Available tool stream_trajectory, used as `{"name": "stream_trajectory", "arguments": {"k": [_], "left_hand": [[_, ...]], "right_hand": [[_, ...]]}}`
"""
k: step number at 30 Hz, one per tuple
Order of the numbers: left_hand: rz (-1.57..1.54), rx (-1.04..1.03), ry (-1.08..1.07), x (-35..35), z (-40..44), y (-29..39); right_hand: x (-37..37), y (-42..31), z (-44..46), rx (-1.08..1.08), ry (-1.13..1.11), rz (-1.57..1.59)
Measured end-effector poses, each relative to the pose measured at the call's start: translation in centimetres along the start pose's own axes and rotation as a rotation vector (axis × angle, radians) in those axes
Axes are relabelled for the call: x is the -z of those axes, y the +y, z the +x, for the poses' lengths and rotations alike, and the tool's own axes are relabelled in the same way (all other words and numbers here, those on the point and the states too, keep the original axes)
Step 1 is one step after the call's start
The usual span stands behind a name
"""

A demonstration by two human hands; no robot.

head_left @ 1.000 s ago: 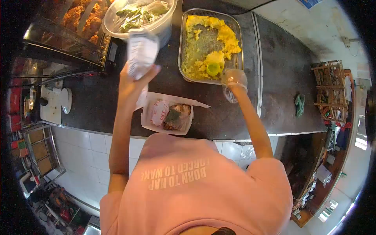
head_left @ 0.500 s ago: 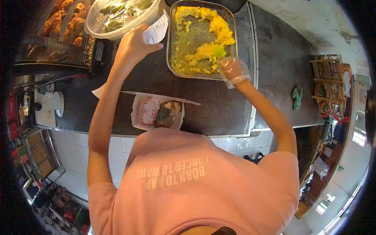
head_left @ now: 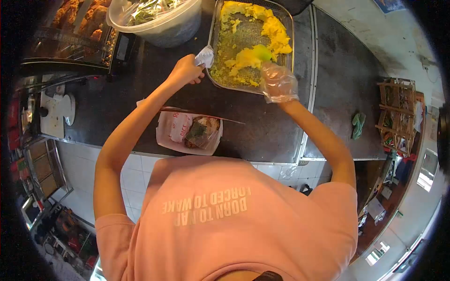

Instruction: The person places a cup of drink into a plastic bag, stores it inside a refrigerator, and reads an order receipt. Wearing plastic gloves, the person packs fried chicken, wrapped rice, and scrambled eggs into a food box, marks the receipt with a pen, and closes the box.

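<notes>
My left hand is pinched on a small printed white paper beside the left rim of a metal mesh tray. Yellow, crumbly food lies along the tray's top and right sides, with a clump near the lower middle. My right hand, in a clear plastic glove, closes around a bright green plastic utensil at that clump. Its handle is hidden in the hand. Nearer my body stands an open takeaway box holding dark, leafy-looking food under clear wrap.
A translucent tub with wrapped greens stands at the upper left, next to a case of fried food. A green cloth and a wooden rack are at the right. A metal seam crosses the dark counter.
My left hand has moved down and right with the paper, from beside the tub to the tray's left edge. My right hand stays by the same clump; the view has shifted slightly.
</notes>
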State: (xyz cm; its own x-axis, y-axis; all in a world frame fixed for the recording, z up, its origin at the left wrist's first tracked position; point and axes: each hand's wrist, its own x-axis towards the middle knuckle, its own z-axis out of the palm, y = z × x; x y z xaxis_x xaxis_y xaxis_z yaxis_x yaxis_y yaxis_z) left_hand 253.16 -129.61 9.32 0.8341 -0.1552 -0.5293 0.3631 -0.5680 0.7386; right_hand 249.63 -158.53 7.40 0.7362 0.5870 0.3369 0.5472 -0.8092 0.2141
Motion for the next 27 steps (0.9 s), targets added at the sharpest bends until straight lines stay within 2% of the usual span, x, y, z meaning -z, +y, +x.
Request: {"name": "stream_trajectory", "arguments": {"k": [4,6,7,10,13,16,17,20,23,26,27], "left_hand": [[-0.11,-0.043,0.019,-0.4,0.0,-1.3],[0.062,-0.102,0.043,-0.8,-0.5,-0.9],[0.147,-0.126,0.06,-0.9,-0.9,-0.7],[0.119,-0.089,-0.014,-1.7,-0.7,-0.5],[0.027,-0.036,-0.046,-2.6,0.5,-0.8],[-0.061,-0.016,-0.07,-2.4,0.7,-1.0],[-0.077,-0.026,-0.076,-2.4,0.6,-0.9],[-0.161,0.046,-0.107,-2.2,0.5,-0.7],[-0.233,-0.006,-0.071,-2.8,0.6,-1.4],[-0.159,0.044,-0.019,-2.4,-1.2,0.2],[-0.206,0.045,-0.04,-2.4,-1.0,-0.2]], "right_hand": [[1.8,-1.0,0.9,0.039,-0.227,-0.069],[0.5,-1.3,0.9,0.104,-0.347,-0.159],[0.7,-1.5,1.2,0.079,-0.507,-0.176],[1.2,-1.8,2.0,0.077,-0.699,-0.038],[0.9,-1.8,2.2,0.101,-0.73,-0.018],[0.9,-2.2,3.1,0.003,-0.765,0.038],[1.3,-1.9,3.6,-0.042,-0.858,0.107],[-0.3,-1.5,3.9,-0.066,-0.763,0.194],[1.8,-4.0,3.5,-0.397,-0.776,0.382],[2.5,-5.0,2.1,-0.215,-0.763,0.291],[3.1,-4.4,2.8,-0.295,-0.836,0.418]]}}
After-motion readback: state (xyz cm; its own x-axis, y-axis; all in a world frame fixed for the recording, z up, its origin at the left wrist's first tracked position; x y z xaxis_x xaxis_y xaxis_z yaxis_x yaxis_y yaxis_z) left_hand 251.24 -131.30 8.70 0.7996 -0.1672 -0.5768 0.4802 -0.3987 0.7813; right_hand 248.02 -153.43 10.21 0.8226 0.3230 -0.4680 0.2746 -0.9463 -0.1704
